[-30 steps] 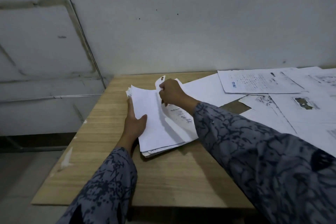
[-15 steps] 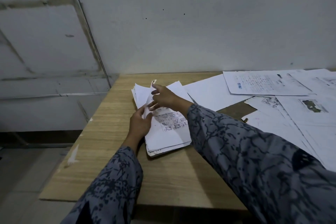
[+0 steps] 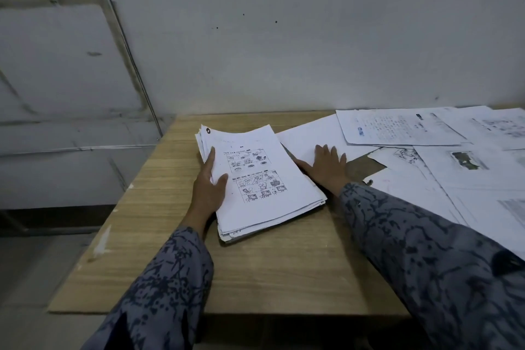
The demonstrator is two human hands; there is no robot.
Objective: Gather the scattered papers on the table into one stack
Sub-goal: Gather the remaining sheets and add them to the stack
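Note:
A stack of white papers [image 3: 264,179] lies on the wooden table [image 3: 255,270], its top sheet printed with cartoon panels. My left hand [image 3: 208,187] rests along the stack's left edge, thumb on the top sheet and fingers flat against the side. To the right of the stack, my right hand [image 3: 326,166] lies flat with fingers spread on a blank white sheet [image 3: 309,136]. More loose papers [image 3: 460,167] cover the table's right side, overlapping one another.
A grey wall [image 3: 284,37] rises directly behind the table. The table's left edge [image 3: 113,216] drops off to the floor. A printed sheet with a blue mark [image 3: 397,128] lies at the back right. Bare wood shows in front of the stack.
The top sheet that my right hand was laying on the stack now lies flat. My right hand has moved right onto the blank sheet; my left hand stays on the stack's left edge.

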